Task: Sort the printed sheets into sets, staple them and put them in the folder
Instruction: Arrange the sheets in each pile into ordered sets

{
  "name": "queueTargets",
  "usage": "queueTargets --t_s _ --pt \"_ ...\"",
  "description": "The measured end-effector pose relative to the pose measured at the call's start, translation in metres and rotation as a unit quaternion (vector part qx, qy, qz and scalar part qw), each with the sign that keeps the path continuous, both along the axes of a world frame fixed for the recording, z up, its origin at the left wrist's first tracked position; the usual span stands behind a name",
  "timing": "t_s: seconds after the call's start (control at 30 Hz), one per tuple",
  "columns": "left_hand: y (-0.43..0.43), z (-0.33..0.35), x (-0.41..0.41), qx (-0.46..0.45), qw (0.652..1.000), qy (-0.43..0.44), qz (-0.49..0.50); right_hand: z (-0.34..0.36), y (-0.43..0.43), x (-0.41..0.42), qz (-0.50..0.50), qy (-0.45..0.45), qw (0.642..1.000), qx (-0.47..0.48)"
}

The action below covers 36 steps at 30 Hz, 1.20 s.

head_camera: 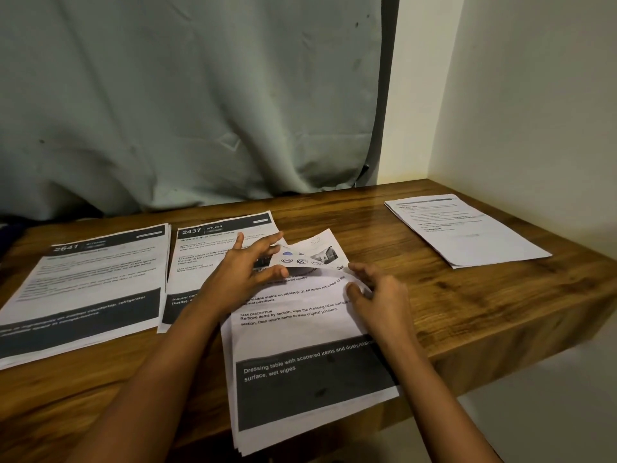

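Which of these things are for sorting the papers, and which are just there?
For the job: nearest stack, 2437 pile, 2641 pile, far right pile.
Just there: curtain, wall.

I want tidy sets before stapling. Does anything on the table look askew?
The tilted middle stack of white printed sheets overhangs the brown wooden table's front edge, lower edges fanned. Its top sheet's far corner is curled back between the left hand and right hand.
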<state>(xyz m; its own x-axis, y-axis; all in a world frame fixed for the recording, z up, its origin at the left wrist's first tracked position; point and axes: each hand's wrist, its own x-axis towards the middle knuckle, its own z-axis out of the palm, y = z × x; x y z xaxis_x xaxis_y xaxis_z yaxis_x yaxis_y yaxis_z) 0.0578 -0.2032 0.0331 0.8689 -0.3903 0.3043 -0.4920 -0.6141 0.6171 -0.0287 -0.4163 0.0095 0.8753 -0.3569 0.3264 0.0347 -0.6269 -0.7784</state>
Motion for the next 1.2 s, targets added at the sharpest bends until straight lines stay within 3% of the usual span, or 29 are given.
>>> queueTargets --t_s 0.17,0.4,0.53,0.67,0.87,1.2 --pt "-0.002 0.002 -0.001 0.007 1.000 0.000 -0.002 -0.007 -0.010 0.008 0.024 -0.001 0.990 0.141" --pt "0.000 -0.003 0.002 -0.014 1.000 -0.020 -0.007 -0.007 -0.009 0.005 0.075 -0.030 0.993 0.086" --pt "-0.002 -0.001 0.002 -0.050 0.993 -0.103 -0.033 -0.009 -0.010 0.005 0.087 -0.017 0.994 0.063" --pt "0.003 -0.007 0.015 0.019 0.987 -0.143 -0.075 -0.011 -0.011 0.007 0.087 -0.013 0.994 0.062" --pt "0.005 -0.005 0.012 0.039 0.989 -0.118 -0.084 -0.011 -0.009 0.007 0.041 0.043 0.998 -0.025" --pt "0.007 -0.003 0.008 0.070 0.993 -0.080 -0.057 -0.016 -0.009 0.008 0.069 0.007 0.997 0.044"
